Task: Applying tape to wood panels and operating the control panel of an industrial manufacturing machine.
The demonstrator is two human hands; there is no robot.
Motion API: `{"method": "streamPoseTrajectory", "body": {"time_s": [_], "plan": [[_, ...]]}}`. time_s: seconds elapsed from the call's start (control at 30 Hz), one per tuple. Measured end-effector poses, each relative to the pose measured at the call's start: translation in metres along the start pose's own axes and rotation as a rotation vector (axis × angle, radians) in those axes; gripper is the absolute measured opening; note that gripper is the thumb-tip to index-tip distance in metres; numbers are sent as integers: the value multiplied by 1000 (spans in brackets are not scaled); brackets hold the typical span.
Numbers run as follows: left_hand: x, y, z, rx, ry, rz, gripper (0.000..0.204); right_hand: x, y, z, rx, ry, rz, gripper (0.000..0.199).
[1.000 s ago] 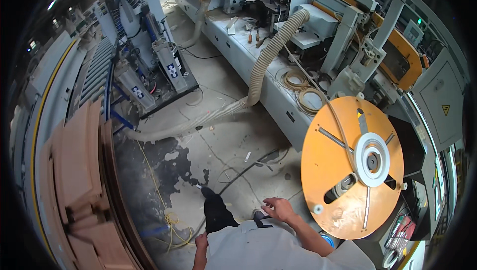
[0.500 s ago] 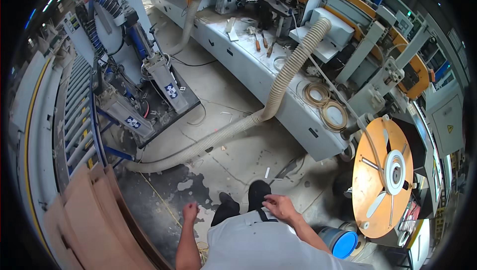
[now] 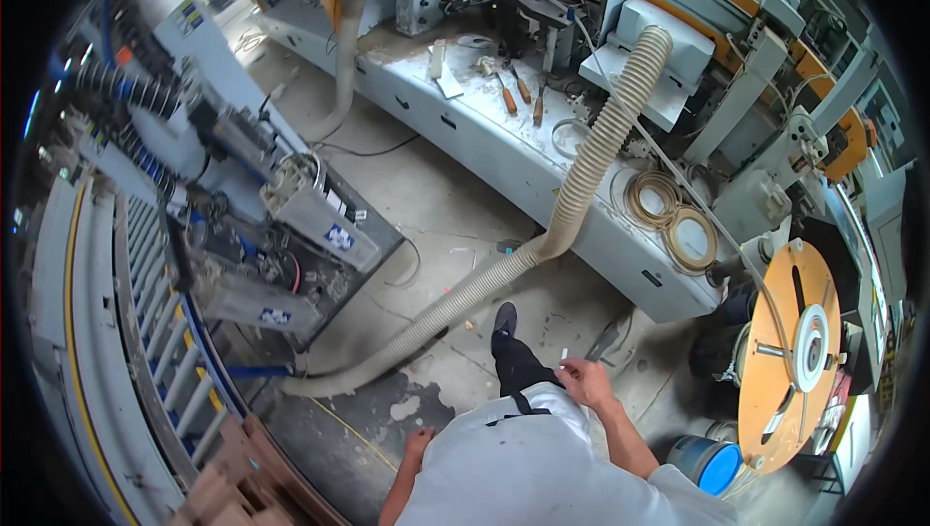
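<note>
**A:** Small white piece, that's what the right hand is pinching between its fingertips, held in front of the waist, just above the white shirt. Too tiny to tell what it is, maybe a scrap of strip or a tag.

**B:** And the left hand?

**A:** Down by the hip, holding nothing, fingers loosely curled. It's near the dark patch of floor and touching nothing.

**B:** So what step is this?

**A:** My guess: carrying the piece while walking, one dark shoe stepping forward toward the long grey machine bench. Whatever comes next would need a steady pinch, since the piece is tiny and easy to drop.

**B:** Anything in the way?

**A:** Yeah, the ribbed beige hose runs down from the bench and across the floor right ahead of that shoe, so it's a trip risk. Orange reel disc stands close on the right, blue bucket just beside it, and a roller conveyor on the left. Coils of edge strip lie on the bench.
</note>
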State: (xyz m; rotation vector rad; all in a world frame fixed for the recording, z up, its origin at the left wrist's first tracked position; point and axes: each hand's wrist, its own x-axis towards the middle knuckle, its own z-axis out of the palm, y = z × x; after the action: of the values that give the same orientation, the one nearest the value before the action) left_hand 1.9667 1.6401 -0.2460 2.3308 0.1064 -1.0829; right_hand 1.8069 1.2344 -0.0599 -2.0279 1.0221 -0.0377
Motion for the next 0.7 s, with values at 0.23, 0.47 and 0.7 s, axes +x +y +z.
{"method": "streamPoseTrajectory", "body": {"time_s": [0.23, 0.47, 0.7], "plan": [[74, 118, -73, -100, -238, -122, 37, 137, -54, -28, 13, 83, 43, 26], [156, 288, -115, -476, 113, -50, 34, 260, -104, -78, 53, 138, -57, 23], [276, 361, -135, -288, -6, -70, 30, 354, -131, -79, 106, 365, 59, 21]]}}
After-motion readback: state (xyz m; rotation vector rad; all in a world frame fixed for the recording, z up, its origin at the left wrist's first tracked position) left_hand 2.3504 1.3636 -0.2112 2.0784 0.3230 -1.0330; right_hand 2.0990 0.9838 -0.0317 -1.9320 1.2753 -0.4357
